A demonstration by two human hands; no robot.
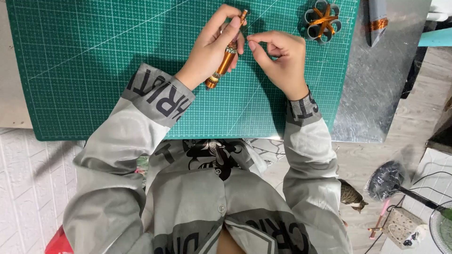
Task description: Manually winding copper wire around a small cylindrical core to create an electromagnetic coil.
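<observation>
Hands over green cutting mat (94, 70) on bench. Left hand (212, 47) closed round copper-wound rod (226, 59), held tilted above mat centre. Right hand (278, 59) just beside rod, thumb and forefinger pinched, seemingly on fine wire; unclear. Judgement: keep wire taut, rod steady. Beyond, at mat's far edge: copper-wrapped grey ring cluster (321, 19).

Both forearms, in loose grey sleeves, reach forward from the body and angle inward, so the hands nearly meet. The left hand (214, 47) is curled closed in a grip, thumb stretched forward along the top. The right hand (280, 56) has thumb and forefinger pinched together, tips pointing left, the other fingers loosely curled
</observation>
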